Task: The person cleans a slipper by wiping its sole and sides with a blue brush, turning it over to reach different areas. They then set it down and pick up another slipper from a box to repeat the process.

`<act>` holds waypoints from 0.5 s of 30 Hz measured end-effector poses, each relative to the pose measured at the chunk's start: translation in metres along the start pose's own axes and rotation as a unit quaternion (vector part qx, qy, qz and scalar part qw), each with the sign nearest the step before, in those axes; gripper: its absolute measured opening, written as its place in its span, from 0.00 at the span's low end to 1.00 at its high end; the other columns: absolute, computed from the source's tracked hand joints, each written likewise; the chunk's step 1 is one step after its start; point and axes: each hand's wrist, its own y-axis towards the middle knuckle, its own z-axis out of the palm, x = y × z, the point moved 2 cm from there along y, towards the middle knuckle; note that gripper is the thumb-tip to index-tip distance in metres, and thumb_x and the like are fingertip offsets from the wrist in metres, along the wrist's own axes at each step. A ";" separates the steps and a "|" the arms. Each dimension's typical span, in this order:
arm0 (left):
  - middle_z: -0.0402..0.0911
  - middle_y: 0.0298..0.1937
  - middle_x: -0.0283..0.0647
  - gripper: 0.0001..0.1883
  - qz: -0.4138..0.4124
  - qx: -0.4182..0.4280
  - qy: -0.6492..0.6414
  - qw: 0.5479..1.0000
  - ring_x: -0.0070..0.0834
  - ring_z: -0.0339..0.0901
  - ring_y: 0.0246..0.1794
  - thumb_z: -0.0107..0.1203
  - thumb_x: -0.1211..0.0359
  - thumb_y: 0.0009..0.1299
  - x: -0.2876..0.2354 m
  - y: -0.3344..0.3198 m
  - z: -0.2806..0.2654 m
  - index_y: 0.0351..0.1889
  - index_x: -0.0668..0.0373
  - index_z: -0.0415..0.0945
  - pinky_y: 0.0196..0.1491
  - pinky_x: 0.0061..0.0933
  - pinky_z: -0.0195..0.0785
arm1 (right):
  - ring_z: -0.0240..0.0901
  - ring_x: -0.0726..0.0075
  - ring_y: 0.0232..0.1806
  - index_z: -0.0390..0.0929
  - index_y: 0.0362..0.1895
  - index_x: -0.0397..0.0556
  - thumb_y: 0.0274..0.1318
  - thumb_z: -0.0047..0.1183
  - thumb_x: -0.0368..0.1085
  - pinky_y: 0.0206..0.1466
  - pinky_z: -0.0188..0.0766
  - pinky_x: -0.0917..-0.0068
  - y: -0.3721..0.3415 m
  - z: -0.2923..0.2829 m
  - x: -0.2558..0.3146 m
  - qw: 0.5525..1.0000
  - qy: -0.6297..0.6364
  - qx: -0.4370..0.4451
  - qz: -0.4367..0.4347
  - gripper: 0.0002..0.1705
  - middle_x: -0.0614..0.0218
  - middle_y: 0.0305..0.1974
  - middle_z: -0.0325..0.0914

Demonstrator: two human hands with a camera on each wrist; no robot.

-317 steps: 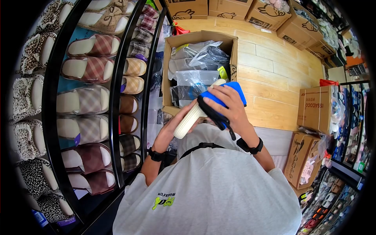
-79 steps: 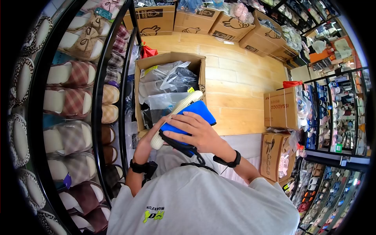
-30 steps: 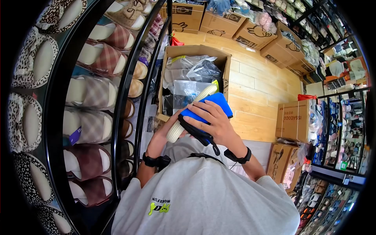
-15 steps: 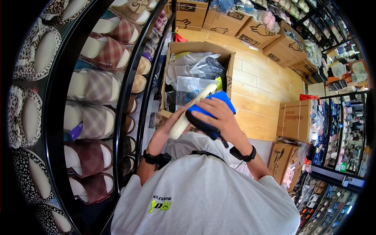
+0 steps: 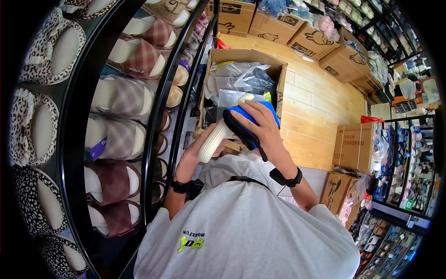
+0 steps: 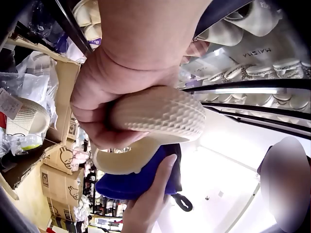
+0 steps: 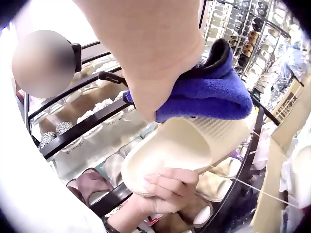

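In the head view, my left hand (image 5: 194, 144) grips a cream slide slipper (image 5: 213, 143) in front of my body. Its textured side shows close up in the left wrist view, where the fingers curl round the slipper (image 6: 170, 114). My right hand (image 5: 264, 124) holds a blue plush mitt-like cloth (image 5: 272, 111) with black edging and a black hanging loop. This cloth (image 7: 209, 99) lies against the textured upper of the slipper (image 7: 180, 145) in the right wrist view. The left fingers hold the slipper's heel end from below there. Part of the upper is hidden by the cloth.
An open carton (image 5: 281, 76) of bagged footwear stands just beyond my hands. A black rack (image 5: 162, 93) with rows of slippers runs along my left. More cartons (image 5: 353, 146) stand at the right and far side of the wooden floor (image 5: 306, 111), before shelves of footwear.
The slipper has tilted since half a second ago, so the lettering on it no longer shows. My right hand and the cloth have shifted over its upper. The head view has also moved slightly.
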 end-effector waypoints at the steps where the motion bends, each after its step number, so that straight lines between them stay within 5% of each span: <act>1: 0.71 0.25 0.33 0.38 0.002 0.012 -0.017 1.000 0.22 0.67 0.16 0.36 0.31 0.87 0.001 -0.001 0.000 0.49 0.59 0.77 0.15 0.25 0.60 | 0.71 0.44 0.76 0.82 0.75 0.61 0.61 0.63 0.41 0.81 0.65 0.45 0.000 0.002 0.002 1.000 0.002 -0.014 0.010 0.35 0.56 0.74 0.77; 4: 0.75 0.25 0.35 0.35 0.037 -0.014 0.025 0.999 0.25 0.71 0.16 0.39 0.35 0.89 0.005 -0.004 -0.011 0.50 0.59 0.79 0.16 0.27 0.62 | 0.71 0.44 0.76 0.81 0.76 0.61 0.58 0.63 0.39 0.81 0.66 0.45 -0.005 0.008 0.013 0.999 0.011 -0.008 -0.045 0.38 0.56 0.75 0.77; 8: 0.80 0.23 0.39 0.31 0.127 -0.241 0.018 0.962 0.30 0.78 0.18 0.42 0.38 0.88 -0.007 -0.008 0.037 0.48 0.57 0.81 0.17 0.28 0.65 | 0.72 0.47 0.77 0.80 0.77 0.62 0.63 0.56 0.35 0.83 0.64 0.44 -0.009 0.013 0.009 0.990 0.037 0.053 -0.128 0.35 0.57 0.75 0.77; 9: 0.79 0.26 0.38 0.33 0.076 -0.103 0.058 0.990 0.27 0.75 0.18 0.42 0.37 0.88 0.001 -0.011 -0.001 0.49 0.58 0.81 0.17 0.28 0.64 | 0.72 0.46 0.77 0.80 0.77 0.62 0.65 0.55 0.37 0.83 0.64 0.44 -0.007 0.010 -0.001 0.993 0.032 0.045 -0.105 0.35 0.57 0.76 0.77; 10: 0.75 0.27 0.35 0.35 0.006 0.080 -0.065 0.995 0.25 0.70 0.16 0.39 0.35 0.88 0.008 0.003 -0.033 0.53 0.59 0.80 0.16 0.27 0.62 | 0.72 0.45 0.77 0.80 0.77 0.61 0.66 0.54 0.38 0.83 0.63 0.45 -0.006 0.008 -0.009 0.996 0.028 0.038 -0.081 0.34 0.58 0.76 0.76; 15: 0.72 0.26 0.34 0.37 0.043 0.050 -0.029 0.997 0.23 0.68 0.15 0.37 0.33 0.88 -0.002 0.001 -0.010 0.55 0.58 0.80 0.14 0.25 0.61 | 0.73 0.44 0.76 0.81 0.76 0.59 0.63 0.59 0.41 0.80 0.66 0.48 -0.005 0.005 -0.015 0.999 0.014 -0.023 0.022 0.35 0.56 0.75 0.77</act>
